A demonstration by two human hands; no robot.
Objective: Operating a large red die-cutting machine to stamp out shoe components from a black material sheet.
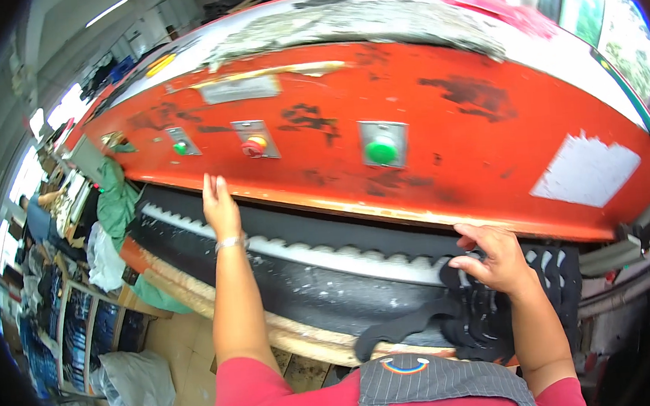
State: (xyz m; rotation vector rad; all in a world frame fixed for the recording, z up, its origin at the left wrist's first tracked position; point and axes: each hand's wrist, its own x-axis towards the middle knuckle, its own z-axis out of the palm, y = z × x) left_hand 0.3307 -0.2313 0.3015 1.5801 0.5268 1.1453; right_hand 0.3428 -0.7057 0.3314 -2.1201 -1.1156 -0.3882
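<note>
My left hand [220,203] is raised at the lower edge of a large orange-red machine [321,157], its fingers stretched out and nothing in them. Under that edge lies a black sheet [328,237] with a scalloped edge, bordered by a pale strip of the bed [337,260]. To the right, my right hand [495,257] hovers over several wavy black cut pieces [471,313], thumb and fingers apart and holding nothing. Another wavy black piece [396,329] lies on the dark bed close to my body. Whether either hand touches the machine is hard to tell.
The machine's front carries a green button [383,150], a smaller green button [180,148] and a red knob [255,147]. A worn wooden edge [297,337] runs along the bed's near side. White sacks [134,382] stand on the floor at left; a person [40,218] is farther off.
</note>
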